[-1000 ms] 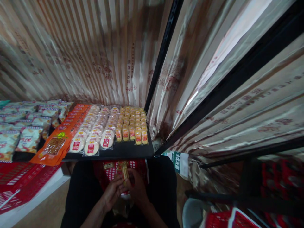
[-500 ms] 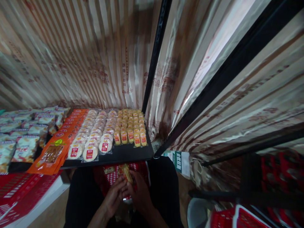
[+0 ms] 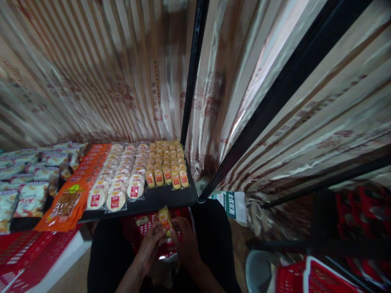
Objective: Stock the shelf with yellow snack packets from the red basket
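Note:
Below the shelf edge, a small yellow wrapped snack cake (image 3: 165,218) with a red label is held upright between my two hands. My left hand (image 3: 150,241) pinches its lower left side with the fingertips. Closed on its right side is my right hand (image 3: 185,240), whose thumb lies near the lower end. Just above, on the black shelf (image 3: 171,198), stand rows of matching yellow snack cakes (image 3: 159,177). To their left lie rows of round white packaged crackers (image 3: 116,199). Under my hands a red basket (image 3: 146,228) sits between my legs, partly hidden.
Orange snack packets (image 3: 69,203) and white snack bags (image 3: 32,199) fill the shelf's left side. Black metal posts (image 3: 192,73) rise at the shelf corner before a patterned curtain (image 3: 137,81). At lower right are a pale bucket (image 3: 258,270) and another red basket (image 3: 290,278).
The snack cake has turned so its red label faces me more, and my fingers have shifted lower on it. The camera view has moved slightly.

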A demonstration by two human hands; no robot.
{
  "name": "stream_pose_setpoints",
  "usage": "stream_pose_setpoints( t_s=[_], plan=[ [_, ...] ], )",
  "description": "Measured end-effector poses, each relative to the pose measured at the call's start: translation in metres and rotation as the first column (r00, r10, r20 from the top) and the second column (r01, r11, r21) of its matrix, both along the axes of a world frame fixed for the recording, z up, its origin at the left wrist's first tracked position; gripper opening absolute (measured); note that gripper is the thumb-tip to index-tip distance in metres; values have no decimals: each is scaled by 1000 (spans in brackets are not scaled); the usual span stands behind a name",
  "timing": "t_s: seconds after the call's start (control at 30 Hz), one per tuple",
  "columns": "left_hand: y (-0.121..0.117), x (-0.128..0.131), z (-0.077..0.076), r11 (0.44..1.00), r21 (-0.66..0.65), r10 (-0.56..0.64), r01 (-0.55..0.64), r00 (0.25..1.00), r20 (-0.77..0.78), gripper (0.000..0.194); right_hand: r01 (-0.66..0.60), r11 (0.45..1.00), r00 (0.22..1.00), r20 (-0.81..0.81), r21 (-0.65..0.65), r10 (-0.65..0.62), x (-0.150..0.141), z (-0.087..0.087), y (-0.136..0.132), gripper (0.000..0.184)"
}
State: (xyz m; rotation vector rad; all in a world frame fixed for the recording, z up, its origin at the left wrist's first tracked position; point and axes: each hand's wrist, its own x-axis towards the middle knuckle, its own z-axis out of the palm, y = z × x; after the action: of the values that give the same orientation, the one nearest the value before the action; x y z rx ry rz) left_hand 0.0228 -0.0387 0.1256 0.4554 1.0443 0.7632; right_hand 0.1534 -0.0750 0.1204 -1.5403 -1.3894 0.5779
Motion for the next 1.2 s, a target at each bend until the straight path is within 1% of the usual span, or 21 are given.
stream_pose_setpoints(
  t_s=[0.13, 0.4, 0.57, 0.73, 0.93, 1.1, 1.2],
  plan=[
    [4, 1, 3, 999, 22, 28, -27, 998, -58, 51, -4, 1000, 1000, -25, -31, 4, 1, 3, 4, 18],
    [5, 7, 13, 998, 65, 3, 5, 993, -122, 51, 23, 999, 999, 43, -39, -21, 1, 7, 9, 21],
    [11, 11, 24, 989, 145, 7, 25, 976, -216, 48, 98, 994, 987, 131, -45, -92, 2, 11, 14, 20],
    [21, 15, 38, 965, 258, 34, 47, 953, -300, 45, 90, 996, 980, 174, 27, -94, 3, 20, 21, 19],
    [36, 20, 44, 932, 360, 97, 52, 917, -387, 40, 95, 993, 976, 192, 69, -107, 6, 29, 31, 23],
    [48, 27, 52, 908, 417, 140, 40, 909, -393, 34, 93, 992, 981, 162, 89, -106, 8, 32, 40, 29],
    [58, 33, 53, 882, 469, 174, 37, 901, -398, 31, 99, 991, 984, 138, 88, -111, 9, 31, 46, 32]
  ],
)
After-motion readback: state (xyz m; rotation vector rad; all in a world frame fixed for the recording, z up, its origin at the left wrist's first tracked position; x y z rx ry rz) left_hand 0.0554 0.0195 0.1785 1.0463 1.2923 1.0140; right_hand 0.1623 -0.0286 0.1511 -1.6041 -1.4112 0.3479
